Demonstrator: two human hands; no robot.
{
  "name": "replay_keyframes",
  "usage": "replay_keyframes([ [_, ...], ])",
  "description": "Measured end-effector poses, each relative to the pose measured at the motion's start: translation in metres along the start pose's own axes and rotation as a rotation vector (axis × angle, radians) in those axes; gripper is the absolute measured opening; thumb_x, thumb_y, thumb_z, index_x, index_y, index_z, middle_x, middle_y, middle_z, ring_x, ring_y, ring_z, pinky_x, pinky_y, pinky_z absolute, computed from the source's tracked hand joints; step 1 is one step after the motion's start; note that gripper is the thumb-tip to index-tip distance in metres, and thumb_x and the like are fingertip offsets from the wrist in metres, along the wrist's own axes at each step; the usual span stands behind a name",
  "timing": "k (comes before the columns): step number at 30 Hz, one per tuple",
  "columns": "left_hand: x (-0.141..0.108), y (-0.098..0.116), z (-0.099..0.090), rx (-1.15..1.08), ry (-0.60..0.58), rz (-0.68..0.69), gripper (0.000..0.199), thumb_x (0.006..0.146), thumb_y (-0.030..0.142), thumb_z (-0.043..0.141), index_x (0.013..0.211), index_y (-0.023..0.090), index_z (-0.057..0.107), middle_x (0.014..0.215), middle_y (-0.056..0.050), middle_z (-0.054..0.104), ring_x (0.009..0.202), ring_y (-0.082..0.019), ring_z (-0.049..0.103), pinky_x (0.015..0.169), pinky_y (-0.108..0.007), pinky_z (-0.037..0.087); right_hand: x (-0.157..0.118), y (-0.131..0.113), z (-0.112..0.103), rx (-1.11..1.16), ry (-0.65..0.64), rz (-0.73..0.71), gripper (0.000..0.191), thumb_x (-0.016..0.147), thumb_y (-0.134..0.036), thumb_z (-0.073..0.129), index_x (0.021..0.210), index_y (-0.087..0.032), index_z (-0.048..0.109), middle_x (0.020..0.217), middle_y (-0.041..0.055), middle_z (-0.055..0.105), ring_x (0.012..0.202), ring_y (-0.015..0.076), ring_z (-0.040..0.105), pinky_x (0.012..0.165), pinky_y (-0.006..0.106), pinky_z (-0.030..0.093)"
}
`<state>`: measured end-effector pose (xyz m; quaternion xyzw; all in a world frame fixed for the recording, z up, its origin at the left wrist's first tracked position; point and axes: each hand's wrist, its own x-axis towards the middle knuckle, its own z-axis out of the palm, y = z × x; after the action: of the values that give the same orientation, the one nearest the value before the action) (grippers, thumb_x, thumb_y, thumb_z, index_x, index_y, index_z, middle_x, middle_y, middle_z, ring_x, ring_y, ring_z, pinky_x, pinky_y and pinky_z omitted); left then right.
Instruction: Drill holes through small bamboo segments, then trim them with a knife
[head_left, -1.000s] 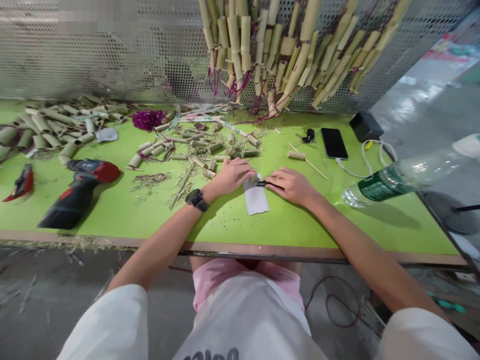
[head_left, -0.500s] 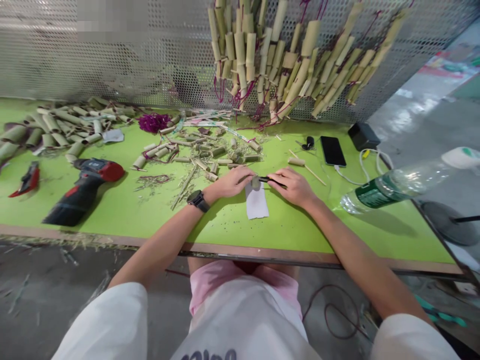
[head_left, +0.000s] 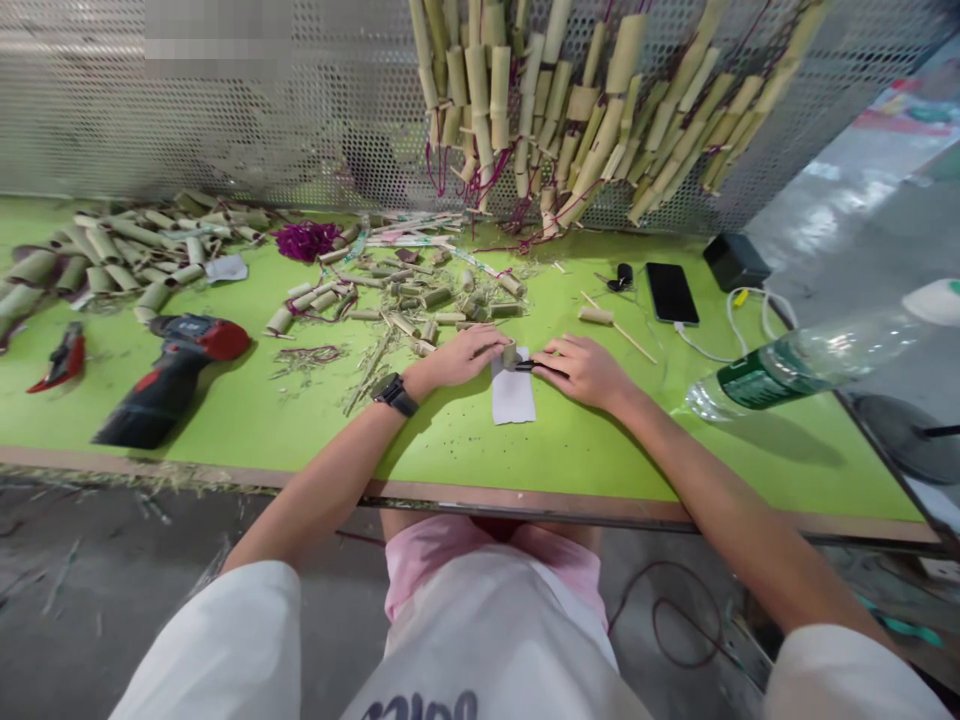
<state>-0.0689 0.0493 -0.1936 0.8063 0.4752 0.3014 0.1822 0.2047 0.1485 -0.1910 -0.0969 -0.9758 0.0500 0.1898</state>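
Over the green table, my left hand (head_left: 471, 352) is closed on a short bamboo piece (head_left: 510, 356), its fingertips at the piece's left side. My right hand (head_left: 583, 372) grips a thin black tool (head_left: 531, 366) whose tip points left and meets the lower right of the bamboo piece; its exact kind is too small to tell. Beneath the piece lies a white slip of paper (head_left: 514, 402). Small dark specks dot the table around the paper.
Cut bamboo pieces (head_left: 112, 245) and a cordless drill (head_left: 176, 375) are at left, beside red-handled pruners (head_left: 64, 360). Bamboo strings (head_left: 600, 120) hang from the mesh panel (head_left: 337, 110). A phone (head_left: 672, 293) and a leaning plastic bottle (head_left: 795, 370) are at right.
The black tool's tip has shifted slightly lower against the bamboo piece. Both hands keep their grips and stay nearly in place. The whole view has shifted a little.
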Motion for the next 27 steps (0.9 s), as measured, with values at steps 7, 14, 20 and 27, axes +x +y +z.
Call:
replay_keyframes([
  [7,0.0005,0.0069,-0.0008,-0.024,-0.037,-0.030,0.055,0.114,0.058,0.029,0.112,0.022,0.069,0.112,-0.012,0.075,0.102,-0.026,0.066,0.092,-0.041,0.053,-0.0010,-0.0024,-0.0022,0.068,0.161,0.079,0.034,0.111,-0.038,0.054,0.125,-0.022,0.081,0.104,0.0121,0.078,0.089,0.0259,0.067,0.079,0.043,0.058],
  [14,0.0007,0.0059,-0.0027,-0.059,-0.064,-0.042,0.057,0.114,0.061,0.029,0.110,0.020,0.068,0.108,-0.012,0.074,0.097,-0.025,0.066,0.088,-0.040,0.053,0.0024,0.0004,-0.0040,0.075,0.104,0.071,0.037,0.112,-0.039,0.053,0.127,-0.020,0.080,0.105,0.0134,0.077,0.090,0.0272,0.068,0.084,0.046,0.058],
  [20,0.0013,0.0022,-0.0018,-0.066,-0.064,-0.036,0.057,0.113,0.063,0.030,0.110,0.021,0.069,0.108,-0.013,0.074,0.100,-0.026,0.067,0.090,-0.041,0.054,0.0045,0.0036,-0.0067,0.140,0.047,0.059,0.040,0.112,-0.042,0.050,0.130,-0.020,0.079,0.108,0.0151,0.076,0.095,0.0293,0.068,0.084,0.047,0.059],
  [27,0.0018,-0.0002,-0.0023,-0.063,-0.071,-0.013,0.057,0.113,0.062,0.030,0.108,0.021,0.069,0.108,-0.011,0.074,0.101,-0.026,0.066,0.092,-0.042,0.054,0.0039,0.0039,-0.0075,0.157,0.025,0.031,0.043,0.113,-0.044,0.046,0.128,-0.020,0.079,0.107,0.0147,0.076,0.095,0.0281,0.070,0.083,0.044,0.060],
])
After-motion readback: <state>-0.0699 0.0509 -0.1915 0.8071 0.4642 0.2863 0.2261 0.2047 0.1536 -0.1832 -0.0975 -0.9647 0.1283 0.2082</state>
